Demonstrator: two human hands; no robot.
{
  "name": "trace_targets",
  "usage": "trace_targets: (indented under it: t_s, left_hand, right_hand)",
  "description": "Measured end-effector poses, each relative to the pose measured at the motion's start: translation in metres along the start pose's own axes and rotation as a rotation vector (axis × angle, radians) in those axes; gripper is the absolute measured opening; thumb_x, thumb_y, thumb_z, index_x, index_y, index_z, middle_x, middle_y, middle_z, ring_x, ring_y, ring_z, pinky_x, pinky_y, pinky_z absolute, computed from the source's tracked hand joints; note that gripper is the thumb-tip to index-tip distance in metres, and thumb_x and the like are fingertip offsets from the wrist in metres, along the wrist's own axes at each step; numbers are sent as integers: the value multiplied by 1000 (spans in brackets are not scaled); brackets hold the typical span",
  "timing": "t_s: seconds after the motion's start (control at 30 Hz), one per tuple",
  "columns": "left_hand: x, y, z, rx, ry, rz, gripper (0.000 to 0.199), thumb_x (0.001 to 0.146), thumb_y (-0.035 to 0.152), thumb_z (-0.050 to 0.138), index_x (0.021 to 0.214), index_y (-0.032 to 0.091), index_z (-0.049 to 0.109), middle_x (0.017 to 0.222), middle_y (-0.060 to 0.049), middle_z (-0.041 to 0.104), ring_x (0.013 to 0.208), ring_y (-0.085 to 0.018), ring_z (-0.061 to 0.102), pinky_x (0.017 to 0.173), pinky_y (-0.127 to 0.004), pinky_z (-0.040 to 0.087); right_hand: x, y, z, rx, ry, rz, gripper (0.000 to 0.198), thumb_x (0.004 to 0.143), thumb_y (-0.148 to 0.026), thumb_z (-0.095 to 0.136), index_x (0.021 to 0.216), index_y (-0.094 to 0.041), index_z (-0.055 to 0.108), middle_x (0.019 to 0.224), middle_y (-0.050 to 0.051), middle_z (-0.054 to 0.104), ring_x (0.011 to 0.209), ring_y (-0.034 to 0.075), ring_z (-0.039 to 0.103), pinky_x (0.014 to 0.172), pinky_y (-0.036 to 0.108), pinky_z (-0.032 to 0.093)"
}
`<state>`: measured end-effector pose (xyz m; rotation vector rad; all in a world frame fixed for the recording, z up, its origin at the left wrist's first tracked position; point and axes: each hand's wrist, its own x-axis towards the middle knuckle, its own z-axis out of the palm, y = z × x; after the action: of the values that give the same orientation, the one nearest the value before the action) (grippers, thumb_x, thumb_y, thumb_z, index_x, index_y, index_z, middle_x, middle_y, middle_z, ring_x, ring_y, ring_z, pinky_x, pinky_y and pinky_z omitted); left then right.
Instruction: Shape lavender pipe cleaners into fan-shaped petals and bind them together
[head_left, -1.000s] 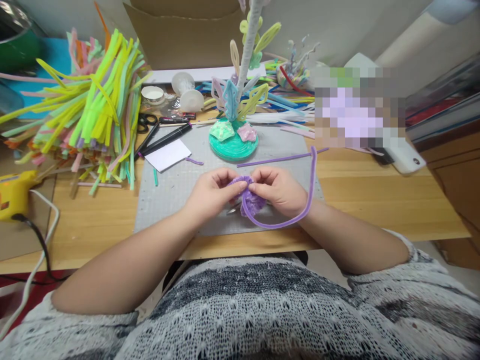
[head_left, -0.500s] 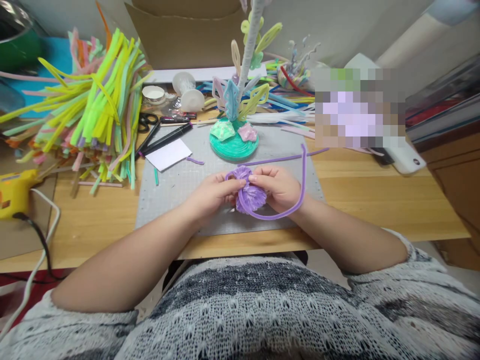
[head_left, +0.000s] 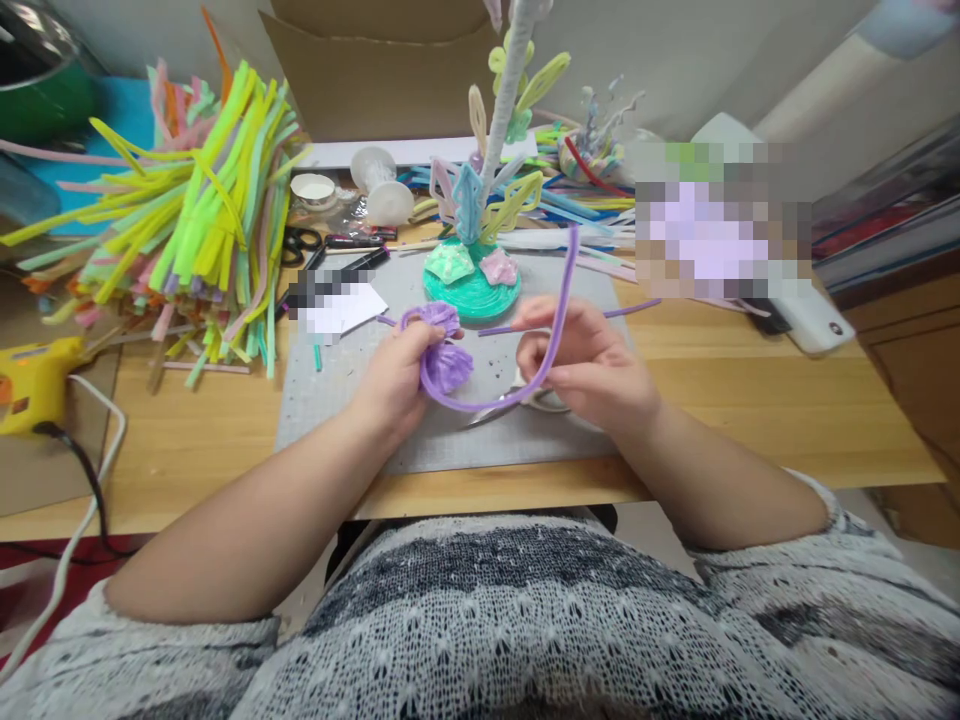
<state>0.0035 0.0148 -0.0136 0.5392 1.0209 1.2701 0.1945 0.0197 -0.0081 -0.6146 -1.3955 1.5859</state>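
Note:
In my left hand (head_left: 397,375) is a purple bow-like piece made of pipe cleaner (head_left: 450,368), pinched between thumb and fingers. From it a long purple pipe cleaner tail (head_left: 517,397) curves to the right and rises to a free end. My right hand (head_left: 592,360) is by that tail, its fingers bent but apart; the tail crosses in front of the fingertips. A pair of scissors (head_left: 551,400) lies on the grey cutting mat (head_left: 360,425), partly hidden by my right hand and the tail. Another purple pipe cleaner (head_left: 634,308) lies flat behind my right hand.
Behind my hands stands a pipe cleaner craft on a round green base (head_left: 472,297). At left are a large pile of coloured pipe cleaners (head_left: 202,220) and a yellow glue gun (head_left: 37,385). A white card (head_left: 360,305) and a white device (head_left: 810,325) also lie there.
My left hand has moved left with the purple bow-like piece. My right hand has let go of it and drawn right, fingers opening. The scissors on the mat now show.

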Motion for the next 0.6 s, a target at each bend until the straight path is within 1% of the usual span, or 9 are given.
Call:
trace_targets:
  t_s: [0.07, 0.1, 0.17, 0.23, 0.3, 0.37, 0.47, 0.53, 0.6]
  left_hand:
    - [0, 1, -1, 44, 2, 87, 9, 62, 15, 61, 69, 15, 67, 69, 1, 67, 62, -11, 56, 56, -20, 44]
    - [0, 1, -1, 66, -8, 111, 9, 62, 15, 62, 70, 15, 66, 70, 0, 67, 62, -10, 56, 55, -20, 43]
    - [-1, 1, -2, 86, -40, 113, 8, 62, 15, 63, 70, 16, 65, 70, 0, 67, 61, -10, 55, 54, -19, 44]
    - [-3, 3, -1, 60, -104, 76, 5, 63, 14, 64, 67, 15, 61, 65, 1, 64, 59, -9, 55, 55, -18, 44]
    - [-5, 6, 1, 6, -185, 7, 7, 65, 15, 64, 65, 15, 57, 60, 2, 59, 56, -8, 52, 55, -17, 43]
    - [-7, 9, 3, -51, -242, -66, 9, 68, 21, 63, 67, 15, 57, 59, 2, 56, 53, -8, 51, 54, -18, 43]
    - [-9, 12, 4, -116, -253, -101, 15, 73, 30, 56, 73, 15, 59, 63, -2, 60, 56, -13, 55, 57, -24, 47]
    - [-9, 13, 3, -130, -244, -97, 17, 72, 29, 52, 74, 15, 61, 68, -4, 64, 63, -15, 59, 60, -27, 49]
    - [-9, 13, 2, -118, -239, -102, 17, 69, 25, 51, 75, 13, 62, 71, -6, 65, 65, -15, 59, 58, -25, 47]
  right_hand:
    - [-3, -4, 2, 99, -102, 67, 30, 76, -37, 70, 103, -27, 62, 113, 3, 61, 61, 10, 57, 46, 24, 39]
    - [-4, -4, 4, 131, -134, 88, 27, 79, -42, 66, 101, -26, 62, 111, 4, 63, 59, 10, 58, 44, 23, 37]
    - [-6, -4, 6, 157, -160, 111, 25, 86, -49, 58, 95, -25, 61, 97, 3, 67, 53, 9, 56, 42, 23, 35]
    - [-5, -4, 6, 151, -118, 131, 28, 90, -52, 52, 88, -25, 60, 74, -1, 66, 45, 9, 51, 42, 23, 34]
    - [-2, -8, 7, 144, 2, 154, 31, 88, -56, 53, 85, -25, 59, 55, -6, 55, 38, 8, 42, 40, 22, 30]
    - [3, -14, 7, 147, 157, 173, 35, 86, -60, 54, 83, -26, 57, 47, -9, 43, 35, 7, 32, 40, 22, 25]
    - [11, -22, 4, 138, 360, 175, 40, 89, -63, 45, 81, -25, 55, 46, -9, 34, 36, 8, 26, 40, 24, 22]
    - [15, -24, 0, 129, 477, 140, 36, 92, -57, 44, 81, -25, 55, 49, -8, 34, 37, 8, 26, 40, 24, 19]
    - [17, -21, -9, 124, 594, 86, 29, 92, -51, 45, 83, -24, 54, 53, -7, 35, 39, 8, 25, 40, 24, 14]
